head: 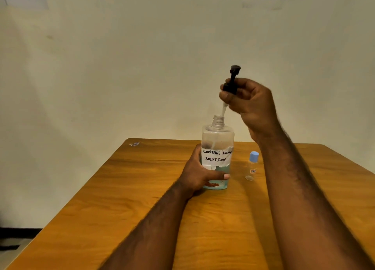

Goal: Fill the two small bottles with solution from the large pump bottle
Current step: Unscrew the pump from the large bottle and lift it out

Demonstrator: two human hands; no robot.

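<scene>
Holding pump (230,86) above bottle (218,137): right grip (251,103) clamped on pump, left grip (199,174) clamped on bottle; small bottle (252,166) beside bottle capped, apparently unfilled; second unseen.

Label (216,156): torn white paper strip on the big bottle (218,137), hand-lettered in black capitals on two lines.
Line one: "CONTACT LENS". The last T of the first word is faint, and the S sits at the strip's right edge.
Line two: "SOLUTION", clear.
Base print (213,185): orange-red marking low on the big bottle, partly behind the left hand (197,175); not legible.
Sticker (253,171): red and white, on the small bottle (251,175); too small to read.
Tag (134,144): near the far left corner of the table (142,188); not legible.
</scene>
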